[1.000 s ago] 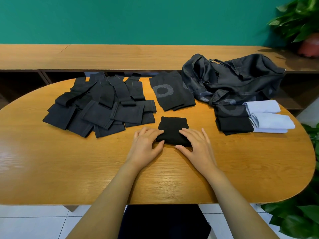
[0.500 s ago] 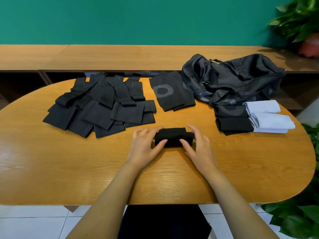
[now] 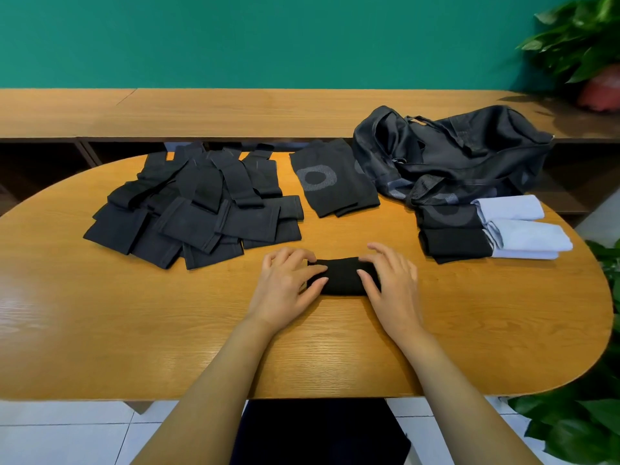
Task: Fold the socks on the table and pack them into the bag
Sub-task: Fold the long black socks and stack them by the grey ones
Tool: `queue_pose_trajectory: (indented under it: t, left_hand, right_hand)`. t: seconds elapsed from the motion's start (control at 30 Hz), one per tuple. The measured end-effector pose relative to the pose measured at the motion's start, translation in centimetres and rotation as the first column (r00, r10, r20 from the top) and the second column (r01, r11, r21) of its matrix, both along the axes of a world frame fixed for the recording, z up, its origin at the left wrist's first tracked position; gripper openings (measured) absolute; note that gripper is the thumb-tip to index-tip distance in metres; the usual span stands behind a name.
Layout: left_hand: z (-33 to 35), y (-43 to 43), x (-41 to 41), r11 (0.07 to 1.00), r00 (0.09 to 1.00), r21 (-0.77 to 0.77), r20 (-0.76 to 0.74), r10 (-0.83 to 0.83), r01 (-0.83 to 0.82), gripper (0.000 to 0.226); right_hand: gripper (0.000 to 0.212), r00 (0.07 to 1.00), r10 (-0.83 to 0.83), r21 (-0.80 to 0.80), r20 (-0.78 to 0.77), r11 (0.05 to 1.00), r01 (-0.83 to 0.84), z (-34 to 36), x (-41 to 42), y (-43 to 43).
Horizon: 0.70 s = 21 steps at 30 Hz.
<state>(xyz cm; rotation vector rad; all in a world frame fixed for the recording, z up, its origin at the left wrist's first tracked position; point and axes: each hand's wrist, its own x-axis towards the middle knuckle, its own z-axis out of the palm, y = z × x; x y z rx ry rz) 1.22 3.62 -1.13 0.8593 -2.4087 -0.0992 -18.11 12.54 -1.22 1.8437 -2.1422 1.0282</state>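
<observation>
A black sock [image 3: 342, 276], folded into a narrow bundle, lies on the wooden table [image 3: 100, 330] near the front middle. My left hand [image 3: 285, 286] grips its left end, thumb and forefinger on the fabric. At the other end my right hand [image 3: 392, 283] holds it the same way, thumb on the near side. The black bag [image 3: 449, 156] lies slumped at the back right. A pile of several dark unfolded socks [image 3: 194, 209] covers the back left. One dark sock with a grey ring [image 3: 332, 177] lies flat between pile and bag.
In front of the bag sit folded black socks [image 3: 453, 239] and folded pale blue socks [image 3: 523, 229]. A wooden bench [image 3: 235, 112] runs behind the table against a green wall. Potted plants [image 3: 577, 38] stand at the right.
The black sock went from a flat square to a narrow bundle, folded over toward the far side. Both hands shifted from pressing its near edge to gripping its ends.
</observation>
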Motion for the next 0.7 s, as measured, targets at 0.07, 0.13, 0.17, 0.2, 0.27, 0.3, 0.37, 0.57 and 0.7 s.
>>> queue_pose_trajectory:
  t: [0.07,0.13,0.17,0.2,0.27,0.3,0.37,0.57,0.7]
  left_hand:
    - [0.0,-0.1,0.0,0.998,0.997,-0.016,0.042,0.064,-0.063,0.041]
    - [0.0,-0.2,-0.2,0.987,0.983,-0.015,0.084,0.163,-0.162,0.044]
    - [0.1,-0.2,-0.3,0.975,0.970,-0.003,0.099,0.222,-0.222,0.046]
    - [0.2,-0.1,-0.4,0.958,0.953,0.021,0.109,0.282,-0.285,0.047]
    - [0.6,0.0,-0.5,0.925,0.928,0.096,0.101,0.359,-0.368,0.051]
    - [0.8,0.1,-0.5,0.921,0.932,0.142,0.081,0.354,-0.362,0.052]
    - [1.2,0.4,-0.4,0.939,0.962,0.212,0.018,0.272,-0.270,0.054]
    - [1.1,0.6,0.1,0.894,0.969,0.439,-0.248,0.023,0.091,0.062]
    - [1.6,0.4,0.0,0.835,0.859,0.521,-0.496,0.126,0.178,0.060]
  right_hand:
    - [0.021,0.999,0.038,0.003,-0.035,0.999,-0.038,0.0,0.0,0.1]
    - [0.032,0.998,0.054,0.008,-0.041,0.999,-0.054,0.2,0.2,0.1]
    - [0.034,0.997,0.059,0.010,-0.041,0.998,-0.059,0.2,0.2,0.1]
    - [0.036,0.997,0.062,0.017,-0.051,0.998,-0.061,0.2,0.3,0.2]
    - [0.037,0.994,0.081,0.029,-0.075,0.996,-0.079,0.2,0.4,0.2]
    - [0.038,0.991,0.108,0.030,-0.078,0.994,-0.106,0.2,0.4,0.3]
    - [0.037,0.980,0.186,0.037,-0.064,0.982,-0.184,0.2,0.3,0.3]
    - [0.041,0.928,0.372,0.174,0.016,0.913,-0.369,0.7,0.4,0.5]
    - [0.026,0.908,0.420,0.129,-0.005,0.900,-0.416,0.6,0.4,0.4]
